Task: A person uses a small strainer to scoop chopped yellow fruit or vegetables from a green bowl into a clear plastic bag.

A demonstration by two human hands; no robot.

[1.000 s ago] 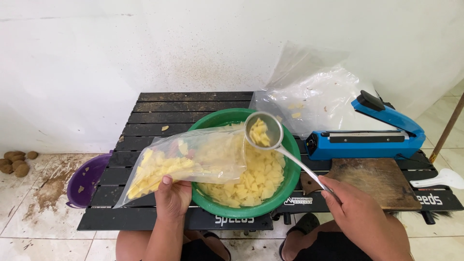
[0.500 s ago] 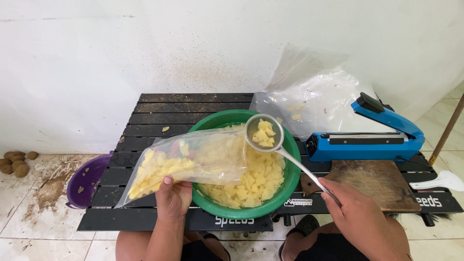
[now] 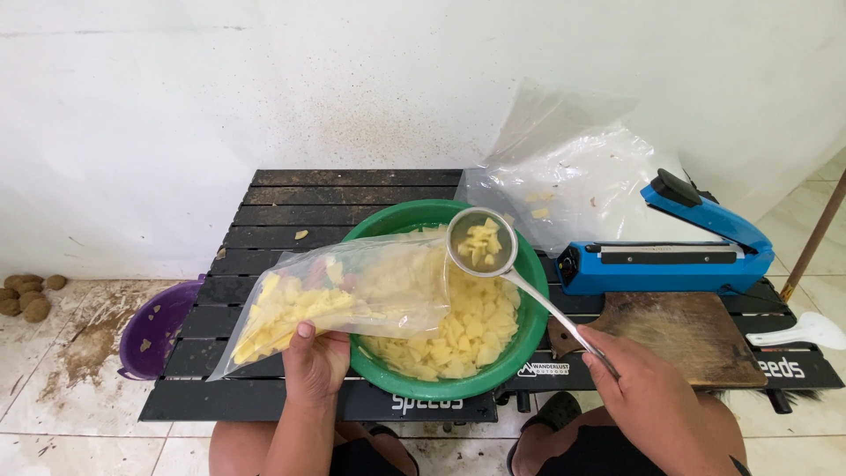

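Left hand [image 3: 315,363] is gripping a clear plastic bag [image 3: 339,298] of yellow chunks, its mouth over the green plastic bowl [image 3: 527,317]. Right hand [image 3: 648,395], fingers closed, is holding a loaded metal strainer ladle [image 3: 481,242] just beside that mouth; tipping needs alignment.

Glossy clear plastic bag [image 3: 344,295]; shiny metal ladle [image 3: 482,242]; green plastic bowl [image 3: 529,304].

black slatted table [image 3: 291,207] bears green bowl [image 3: 526,328], blue sealer [image 3: 656,256], wooden board [image 3: 696,330].
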